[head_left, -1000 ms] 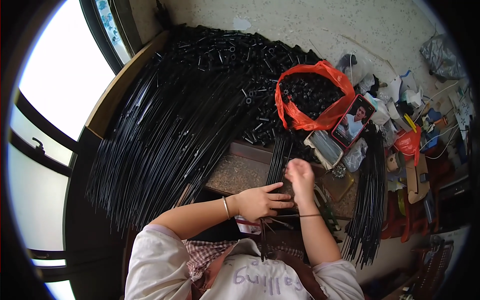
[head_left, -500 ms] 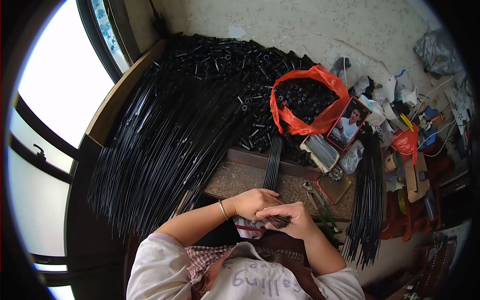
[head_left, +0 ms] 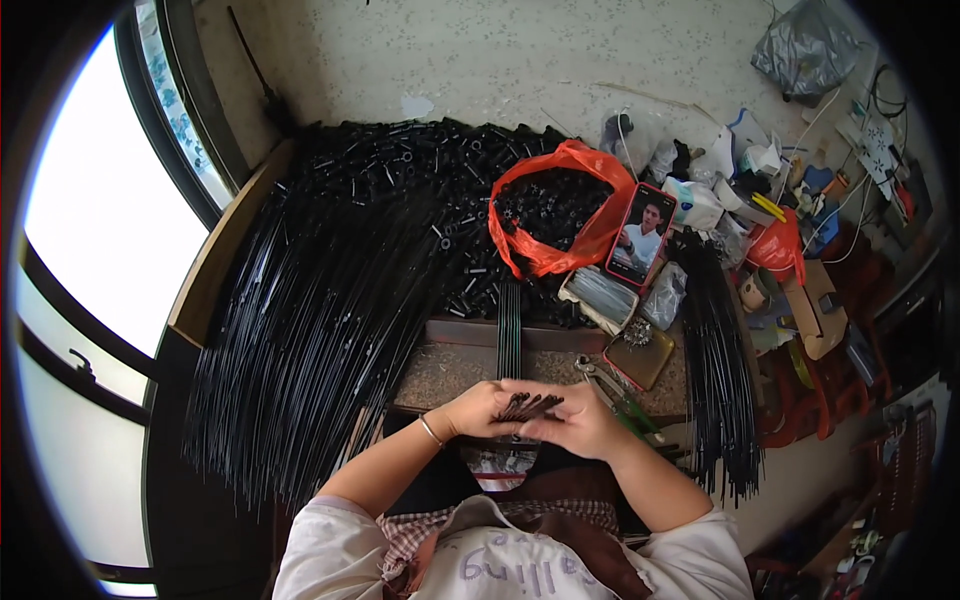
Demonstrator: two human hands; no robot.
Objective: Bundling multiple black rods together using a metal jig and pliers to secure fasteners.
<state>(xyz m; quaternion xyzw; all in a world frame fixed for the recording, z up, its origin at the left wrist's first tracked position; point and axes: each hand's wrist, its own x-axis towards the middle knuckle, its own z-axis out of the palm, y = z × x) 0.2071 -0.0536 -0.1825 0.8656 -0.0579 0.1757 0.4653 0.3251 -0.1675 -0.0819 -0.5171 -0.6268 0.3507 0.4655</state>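
Observation:
A bundle of thin black rods (head_left: 510, 335) runs from the heap at the back, over the table edge, to my two hands. My left hand (head_left: 474, 411) is closed around the near part of the bundle, fingers curled. My right hand (head_left: 578, 418) grips it from the other side, thumb below and fingers on top. The dark near ends of the rods poke up between the hands in a short slanted row. Beyond lies a big heap of short black tubes (head_left: 440, 150), and at left a wide spread of long thin black rods (head_left: 290, 350).
A red plastic bag (head_left: 515, 262) of small black parts sits behind, beside a phone (head_left: 641, 235). Green-handled pliers (head_left: 632, 408) and a shallow tray (head_left: 655, 365) lie right of my hands. Another black rod bundle (head_left: 715, 380) hangs over the right edge. Windows (head_left: 100, 220) stand at left.
The view has shifted, so the heap and bag sit further left. My hands have turned the bundle's near ends upward; the ends now show between both hands. My right hand's fingers have extended leftward.

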